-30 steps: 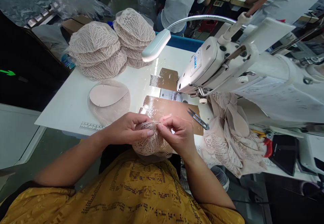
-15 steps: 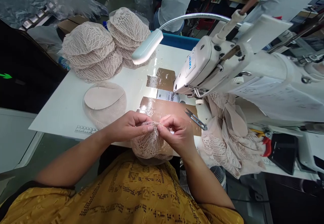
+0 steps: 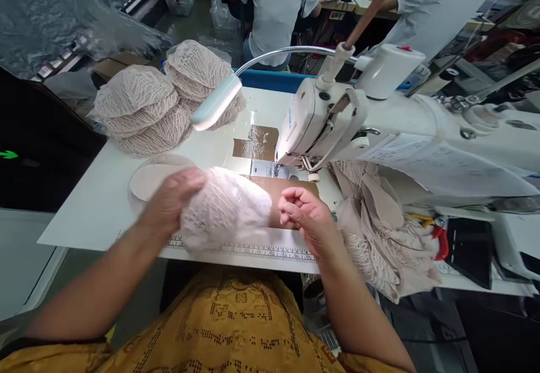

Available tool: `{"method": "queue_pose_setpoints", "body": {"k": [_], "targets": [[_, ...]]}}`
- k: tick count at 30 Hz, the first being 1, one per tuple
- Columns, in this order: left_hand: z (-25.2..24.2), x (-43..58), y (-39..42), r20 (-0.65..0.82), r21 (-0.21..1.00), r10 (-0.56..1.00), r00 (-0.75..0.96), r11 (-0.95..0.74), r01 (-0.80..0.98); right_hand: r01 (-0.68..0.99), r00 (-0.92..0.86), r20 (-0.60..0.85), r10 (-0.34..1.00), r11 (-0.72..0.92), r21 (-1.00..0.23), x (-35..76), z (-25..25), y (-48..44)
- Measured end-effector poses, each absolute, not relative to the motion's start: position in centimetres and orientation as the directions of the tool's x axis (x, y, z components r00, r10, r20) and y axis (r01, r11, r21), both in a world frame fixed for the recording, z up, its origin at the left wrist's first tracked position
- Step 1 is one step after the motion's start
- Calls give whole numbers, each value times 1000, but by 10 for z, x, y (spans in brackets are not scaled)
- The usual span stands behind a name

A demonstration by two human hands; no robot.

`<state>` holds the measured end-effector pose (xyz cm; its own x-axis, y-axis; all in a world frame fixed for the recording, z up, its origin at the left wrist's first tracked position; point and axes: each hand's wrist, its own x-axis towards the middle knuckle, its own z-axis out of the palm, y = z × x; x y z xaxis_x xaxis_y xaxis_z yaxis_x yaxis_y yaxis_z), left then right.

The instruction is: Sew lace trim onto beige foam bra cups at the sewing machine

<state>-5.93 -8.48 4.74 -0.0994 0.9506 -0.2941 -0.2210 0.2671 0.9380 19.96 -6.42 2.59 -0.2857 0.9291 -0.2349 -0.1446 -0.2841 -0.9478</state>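
My left hand (image 3: 179, 193), blurred by motion, grips a pale pink lace bra cup (image 3: 223, 207) by its left side. The cup is held above the front of the white table, lit brightly at its right end. To the right of the cup, apart from it, my right hand (image 3: 306, 215) has its thumb and fingers drawn together in a pinch. Anything between those fingertips is too small to make out. A smooth oval cup piece (image 3: 145, 181) on sheer fabric lies at the left, partly hidden behind my left hand.
A white sewing machine (image 3: 304, 120) stands at the right, with a lamp (image 3: 217, 100) on a bendable neck. Stacked lace cups (image 3: 135, 103) sit at the back left. More lace pieces (image 3: 375, 227) heap at the right. A printed ruler (image 3: 270, 252) runs along the table's front edge.
My left hand has carried the lace cup up and leftward from the table's front edge. My right hand has come off the cup and moved slightly right. The camera view has shifted.
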Motion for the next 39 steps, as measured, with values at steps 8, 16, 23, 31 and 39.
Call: {"method": "queue_pose_setpoints", "body": {"k": [8, 16, 23, 31, 39], "targets": [[56, -47, -38, 509, 219, 851, 130, -275, 936, 263, -278, -98, 955, -22, -965, 232, 39, -53], [-2, 59, -40, 138, -31, 870, 474, -475, 880, 654, -394, 19, 919, 294, -697, 212, 22, -24], [31, 34, -42, -46, 241, 815, 578, -552, 798, 802, -538, -7, 843, 509, -313, 198, 4, -28], [-4, 9, -18, 268, 358, 761, 591, -648, 672, 877, -477, -44, 878, 472, -92, 194, 3, -33], [-25, 12, 8, 365, 222, 664, 653, -743, 631, 925, -381, -76, 922, 377, -54, 188, 4, -25]]}}
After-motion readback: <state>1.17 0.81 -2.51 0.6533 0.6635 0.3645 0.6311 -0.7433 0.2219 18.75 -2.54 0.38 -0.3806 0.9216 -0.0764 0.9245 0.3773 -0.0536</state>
